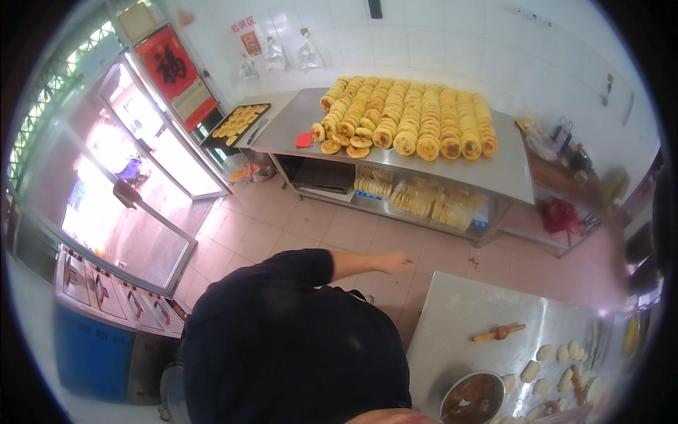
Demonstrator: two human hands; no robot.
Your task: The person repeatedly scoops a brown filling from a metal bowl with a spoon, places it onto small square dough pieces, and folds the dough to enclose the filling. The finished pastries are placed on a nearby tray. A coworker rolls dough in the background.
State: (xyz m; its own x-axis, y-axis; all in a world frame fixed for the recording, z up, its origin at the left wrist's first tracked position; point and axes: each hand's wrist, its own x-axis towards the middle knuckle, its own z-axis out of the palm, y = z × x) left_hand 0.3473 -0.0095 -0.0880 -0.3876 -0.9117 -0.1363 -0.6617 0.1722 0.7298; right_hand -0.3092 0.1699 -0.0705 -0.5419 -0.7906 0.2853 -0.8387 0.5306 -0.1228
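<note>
My left hand (396, 262) is held out over the tiled floor, left of the steel worktable (450, 312). Its fingers look curled, but blur hides whether they hold anything. Bare skin, perhaps of my right arm, shows at the bottom edge; my right hand is out of view. On the worktable lie a wooden rolling pin (499, 333) with a thick middle, pale dough pieces (531, 371) and a metal bowl (473, 398) of brown filling with a utensil in it. A blurred hand, whose I cannot tell, appears near another wooden pin (577, 385) at lower right.
A steel table (508, 175) across the floor bears rows of browned flatbreads (408, 119); bagged breads (410, 197) fill its lower shelf. A black tray of small breads (238, 124) stands left of them. Beyond are a glass door (143, 206) and a blue-sided appliance (92, 350).
</note>
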